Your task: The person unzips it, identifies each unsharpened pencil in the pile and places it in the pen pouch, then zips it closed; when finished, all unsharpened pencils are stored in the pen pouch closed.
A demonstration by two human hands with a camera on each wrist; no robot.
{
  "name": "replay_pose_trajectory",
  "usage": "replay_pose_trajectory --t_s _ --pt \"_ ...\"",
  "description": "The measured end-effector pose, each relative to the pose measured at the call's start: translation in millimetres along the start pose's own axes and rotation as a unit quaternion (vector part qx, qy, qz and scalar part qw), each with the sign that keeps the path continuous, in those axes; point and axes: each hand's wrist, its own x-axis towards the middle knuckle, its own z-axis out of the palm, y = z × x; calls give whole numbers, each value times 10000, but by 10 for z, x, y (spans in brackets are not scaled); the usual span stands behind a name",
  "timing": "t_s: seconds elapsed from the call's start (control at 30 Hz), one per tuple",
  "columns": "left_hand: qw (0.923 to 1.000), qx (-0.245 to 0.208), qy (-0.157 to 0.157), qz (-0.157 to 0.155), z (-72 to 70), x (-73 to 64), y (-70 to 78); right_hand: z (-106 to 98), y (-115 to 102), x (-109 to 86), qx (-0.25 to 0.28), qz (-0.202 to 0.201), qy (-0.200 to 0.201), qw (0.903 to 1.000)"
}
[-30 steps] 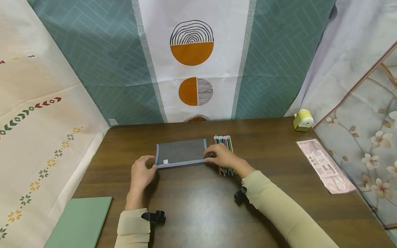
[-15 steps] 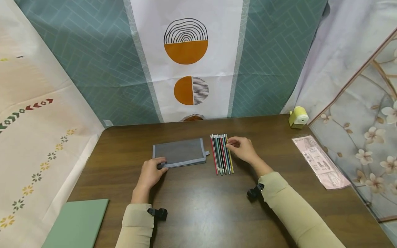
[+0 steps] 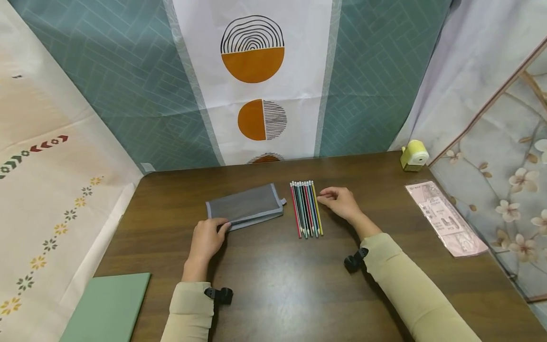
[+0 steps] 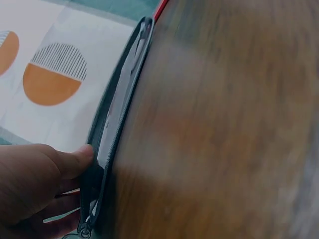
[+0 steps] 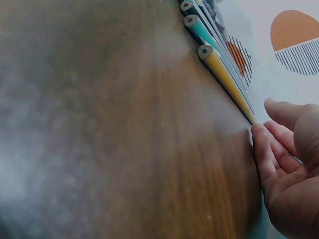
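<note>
A flat grey zip pencil case (image 3: 245, 204) with light blue-grey edging lies tilted on the table in the head view. My left hand (image 3: 208, 240) grips its near left corner. Seen from the left wrist, the case's mouth (image 4: 117, 114) is unzipped and gapes along its length, and the left hand (image 4: 45, 184) pinches the edge near the zip pull. Right of the case, a row of several pencils (image 3: 305, 209) lies side by side, eraser ends away from me. Beside the row's right side is my right hand (image 3: 342, 204), fingers loosely bent and holding nothing, close to the yellow pencil (image 5: 227, 79).
A yellow pencil sharpener (image 3: 414, 156) stands at the far right corner. A pink flat package (image 3: 446, 218) lies along the right edge. At the front left is a green board (image 3: 107, 306). Patterned cloths hang behind and at both sides of the brown table (image 3: 273, 294).
My right hand has left the case's right end and moved right, past the pencils. My left hand has shifted right along the case's near edge, and the case has turned slightly.
</note>
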Motion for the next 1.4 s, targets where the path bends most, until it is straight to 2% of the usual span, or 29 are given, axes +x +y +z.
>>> replay_pose_trajectory --t_s 0.23,0.37,0.67,0.9,1.17,1.4 --pt "9986 322 242 351 33 31 95 16 -18 68 -151 48 97 9998" --pt "9990 127 208 365 75 49 152 17 -22 85 -146 85 120 9998" --pt "9977 -617 149 246 179 79 266 15 -37 91 -210 87 64 9997" --pt "9931 -1145 261 -77 282 96 345 13 -30 95 -218 21 18 9998" --pt "9901 -1352 180 -341 372 97 453 22 -12 115 -144 130 -64 9998" --pt "9900 -1341 171 -407 393 88 457 -8 16 125 -73 126 -143 9998"
